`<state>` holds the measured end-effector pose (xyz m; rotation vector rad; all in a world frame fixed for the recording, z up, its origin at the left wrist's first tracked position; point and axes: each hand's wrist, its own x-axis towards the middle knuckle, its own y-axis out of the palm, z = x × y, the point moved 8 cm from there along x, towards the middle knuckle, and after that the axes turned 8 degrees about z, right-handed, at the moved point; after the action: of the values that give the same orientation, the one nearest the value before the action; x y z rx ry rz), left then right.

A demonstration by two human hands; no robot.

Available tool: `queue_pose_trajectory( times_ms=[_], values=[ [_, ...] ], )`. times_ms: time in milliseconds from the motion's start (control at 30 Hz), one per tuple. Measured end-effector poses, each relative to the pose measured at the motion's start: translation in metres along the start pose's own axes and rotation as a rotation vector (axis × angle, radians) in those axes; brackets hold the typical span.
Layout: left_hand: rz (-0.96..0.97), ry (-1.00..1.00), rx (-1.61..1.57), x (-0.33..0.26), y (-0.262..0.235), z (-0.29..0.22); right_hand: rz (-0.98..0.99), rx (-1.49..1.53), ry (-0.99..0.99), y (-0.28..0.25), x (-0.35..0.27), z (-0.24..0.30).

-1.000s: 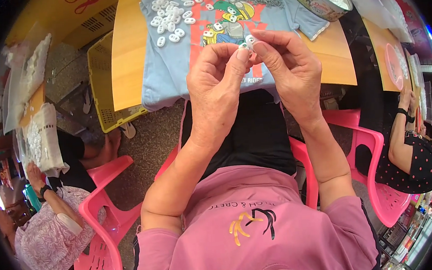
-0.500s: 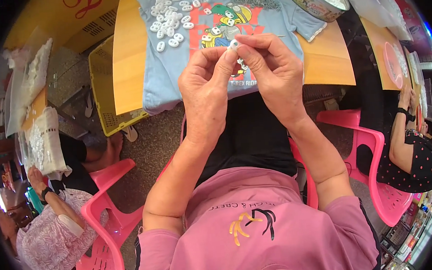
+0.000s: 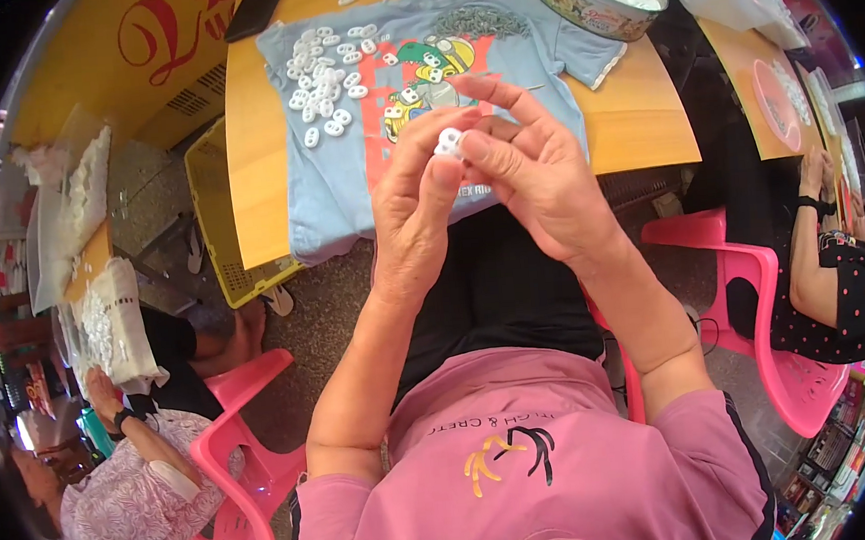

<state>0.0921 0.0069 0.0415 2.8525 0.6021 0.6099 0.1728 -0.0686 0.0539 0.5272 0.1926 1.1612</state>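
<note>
Wooden table (image 3: 643,120) under blue T-shirt (image 3: 347,191)

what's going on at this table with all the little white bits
A person in a pink shirt sits at a wooden table and holds a small white plastic piece between the fingertips of the left hand and the right hand, raised above the table edge. A light blue T-shirt is spread on the table with a scatter of similar white pieces and a heap of small grey metal parts on it. A round tin of white pieces stands at the far right. Other people sit on pink chairs on either side.
</note>
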Motion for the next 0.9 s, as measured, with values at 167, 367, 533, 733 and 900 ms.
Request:
queue_pose_trajectory(
  times_ms=[167,367,533,733,900],
  values=[
    [0.022,0.048,-0.044,-0.007,-0.002,-0.006,0.05,0.17,0.053,0.015,-0.004,-0.014],
    [0.036,0.093,-0.088,-0.015,-0.007,-0.013,0.085,0.309,0.096,0.033,-0.009,-0.016],
    [0.052,0.088,-0.151,-0.019,-0.008,-0.015,0.078,0.328,0.078,0.036,-0.012,-0.02],
    [0.043,0.06,-0.23,-0.023,-0.012,-0.013,0.073,0.283,0.065,0.038,-0.013,-0.024],
    [-0.057,-0.027,-0.101,-0.025,-0.019,-0.018,0.033,0.258,0.165,0.035,-0.008,-0.028]
  ],
)
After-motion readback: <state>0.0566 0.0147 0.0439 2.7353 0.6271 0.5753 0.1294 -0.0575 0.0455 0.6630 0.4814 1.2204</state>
